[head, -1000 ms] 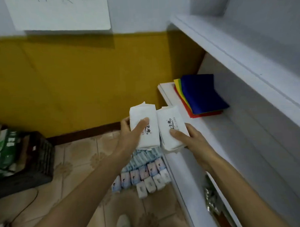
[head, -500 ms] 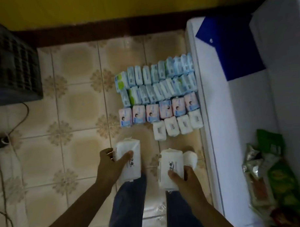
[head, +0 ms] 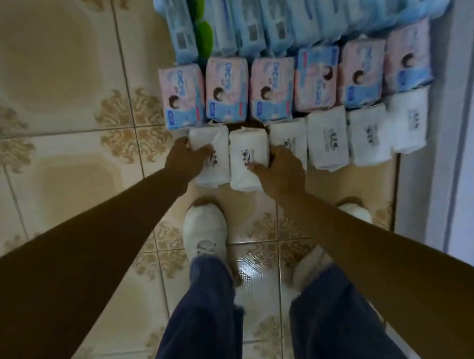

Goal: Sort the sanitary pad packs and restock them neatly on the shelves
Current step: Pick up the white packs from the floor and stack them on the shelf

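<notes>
Fingers [head: 200,151] of left hand [head: 185,161] and right hand [head: 282,173] grip white packs [head: 246,145] on tiled floor [head: 68,163].

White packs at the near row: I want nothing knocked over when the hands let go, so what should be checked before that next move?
1. Left hand grips the left white pack: ok.
2. Right hand grips the second white pack: ok.
3. Both packs sit side by side at the left end of the white row, same kind: ok.
4. Both packs fully down on the floor: cannot tell.
5. Pink packs behind stand upright in line: ok.
6. Left shoe apart from the packs: ok.
</notes>
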Motion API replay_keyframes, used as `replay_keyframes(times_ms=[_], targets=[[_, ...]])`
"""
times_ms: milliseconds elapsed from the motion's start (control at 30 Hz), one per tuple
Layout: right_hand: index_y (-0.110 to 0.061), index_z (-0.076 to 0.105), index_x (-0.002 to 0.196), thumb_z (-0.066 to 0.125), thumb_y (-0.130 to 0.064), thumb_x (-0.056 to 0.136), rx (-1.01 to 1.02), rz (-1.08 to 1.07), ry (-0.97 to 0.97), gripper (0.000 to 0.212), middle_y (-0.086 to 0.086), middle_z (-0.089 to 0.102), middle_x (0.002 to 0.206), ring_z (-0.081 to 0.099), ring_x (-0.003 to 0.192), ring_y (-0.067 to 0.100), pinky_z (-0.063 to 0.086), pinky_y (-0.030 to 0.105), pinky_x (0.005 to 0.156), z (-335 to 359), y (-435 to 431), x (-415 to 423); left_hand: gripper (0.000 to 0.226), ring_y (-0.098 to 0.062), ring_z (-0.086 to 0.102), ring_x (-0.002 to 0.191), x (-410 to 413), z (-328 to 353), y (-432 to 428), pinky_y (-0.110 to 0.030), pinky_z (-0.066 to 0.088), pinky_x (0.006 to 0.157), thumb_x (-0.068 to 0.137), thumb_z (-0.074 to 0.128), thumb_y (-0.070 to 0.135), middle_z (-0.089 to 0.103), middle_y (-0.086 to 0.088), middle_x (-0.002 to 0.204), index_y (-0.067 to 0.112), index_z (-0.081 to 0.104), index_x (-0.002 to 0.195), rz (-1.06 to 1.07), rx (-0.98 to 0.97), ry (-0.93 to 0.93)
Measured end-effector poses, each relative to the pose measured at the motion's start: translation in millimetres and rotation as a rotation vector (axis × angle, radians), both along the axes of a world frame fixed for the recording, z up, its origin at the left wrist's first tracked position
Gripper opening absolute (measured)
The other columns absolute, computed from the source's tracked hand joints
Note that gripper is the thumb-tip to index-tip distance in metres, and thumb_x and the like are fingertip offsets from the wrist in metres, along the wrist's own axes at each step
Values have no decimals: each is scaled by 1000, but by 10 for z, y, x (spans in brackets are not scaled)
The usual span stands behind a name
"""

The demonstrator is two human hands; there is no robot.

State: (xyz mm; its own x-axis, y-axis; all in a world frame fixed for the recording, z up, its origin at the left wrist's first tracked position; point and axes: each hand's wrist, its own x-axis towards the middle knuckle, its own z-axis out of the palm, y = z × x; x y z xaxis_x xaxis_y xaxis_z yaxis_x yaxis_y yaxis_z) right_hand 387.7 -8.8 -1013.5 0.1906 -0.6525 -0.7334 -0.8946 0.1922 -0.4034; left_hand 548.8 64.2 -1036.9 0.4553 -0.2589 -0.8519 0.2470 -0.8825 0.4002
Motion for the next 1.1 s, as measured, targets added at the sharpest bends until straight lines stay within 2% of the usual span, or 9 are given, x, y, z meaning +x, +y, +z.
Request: replay_keyframes(times_ms=[100,200,333,467,533,633,767,933,1100], targets=[[-9,52,104,71,-31,84,-221,23,-7,35,4,58,99,52,83,14,36,20,62,65,59,-62,73,-26,53,119,-58,12,-8,-42,47,100,84,72,27,49,-10,136,10,31,142,149,5,-23],[-11,54,99,62,-22,91,-259,3,47,16,2,58,92,55,82,15,35,20,61,228,10,-197,78,-26,48,125,-257,307,60,-35,45,97,87,69,19,42,-12,142,8,21,147,151,4,-48],[-15,52,89,63,-20,91,-141,6,44,12,-1,57,83,58,81,18,41,26,64,700,-205,-358,79,-28,34,137,-427,954,199,-38,33,106,87,68,24,34,-14,150,5,22,149,-293,2,-289],[-16,56,95,60,-26,92,-113,169,48,11,-1,60,86,60,83,20,51,33,69,1621,-423,-481,83,-29,20,145,-445,1790,179,-43,20,116,85,69,26,24,-13,157,7,22,150,-726,-126,-496],[-15,56,102,60,-27,91,-158,326,44,18,1,59,97,59,91,20,49,32,73,2197,-509,-540,86,-28,14,147,-399,2277,113,-47,17,117,83,70,30,17,-11,159,8,22,151,-960,-166,-614],[-12,56,121,62,-32,88,-265,623,99,39,9,60,118,56,108,26,48,39,90,3158,-574,-622,97,-33,31,141,-321,3107,2,-55,27,109,66,84,33,33,-15,153,5,36,145,-1220,-284,-849],[-6,55,131,78,-36,73,-543,811,166,70,21,55,134,53,123,38,36,53,105,4367,-556,-779,108,-31,28,143,-238,4264,-111,-56,24,111,65,84,37,30,-14,154,8,20,148,-1344,-409,-1039],[-8,47,138,58,-45,80,-818,761,161,70,20,47,142,44,132,36,21,52,113,5604,-460,-832,106,-25,4,147,-277,5394,-195,-56,17,113,74,76,41,16,-12,159,12,10,151,-1320,-525,-1109],[-11,40,144,63,-48,82,-1039,643,280,76,17,38,150,36,138,32,10,49,114,6380,-29,-1165,109,-23,-10,148,-573,6117,-384,-53,6,115,76,72,49,4,-8,161,13,4,153,-1415,-798,-1158]])
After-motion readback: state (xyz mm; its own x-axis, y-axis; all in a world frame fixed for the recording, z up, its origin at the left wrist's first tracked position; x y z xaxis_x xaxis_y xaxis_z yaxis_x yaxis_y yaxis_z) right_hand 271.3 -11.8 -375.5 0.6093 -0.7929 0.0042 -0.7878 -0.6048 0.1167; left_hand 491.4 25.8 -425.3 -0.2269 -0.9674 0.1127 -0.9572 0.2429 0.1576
